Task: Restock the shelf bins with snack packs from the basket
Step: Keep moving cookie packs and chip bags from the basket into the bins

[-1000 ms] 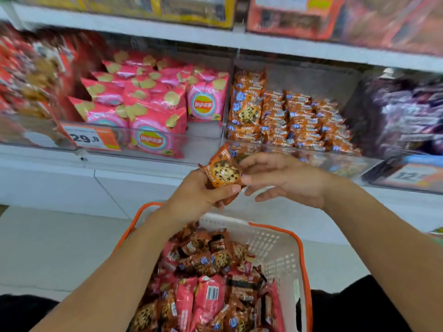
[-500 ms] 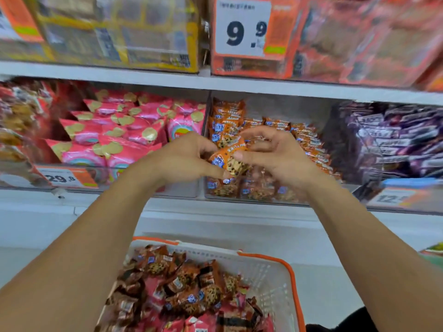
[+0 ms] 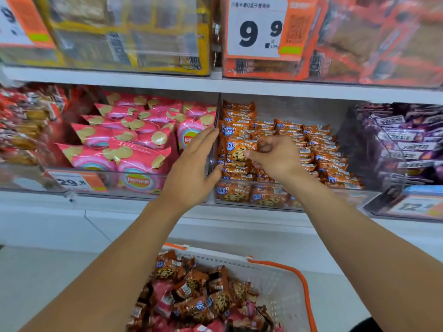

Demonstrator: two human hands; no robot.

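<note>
My right hand (image 3: pixel 275 156) pinches an orange cookie pack (image 3: pixel 239 152) between thumb and curled fingers, inside the clear middle bin (image 3: pixel 275 207) full of orange cookie packs (image 3: pixel 316 149). My left hand (image 3: pixel 194 168) is open with straight fingers, in front of the divider between the pink chip bin and the cookie bin, holding nothing. Below, the white basket with an orange rim (image 3: pixel 287 274) holds several orange cookie packs (image 3: pixel 191 283) and pink packs.
Pink chip bags (image 3: pixel 124 140) fill the bin to the left, red packs (image 3: pixel 21 121) lie further left and purple packs (image 3: pixel 402 142) fill the right bin. The upper shelf (image 3: pixel 215 87) carries yellow and orange boxes with price tags. White base panels run below.
Both hands carried the cookie pack up from above the basket into the cookie bin. My left hand has let go of it and opened; my right hand keeps hold.
</note>
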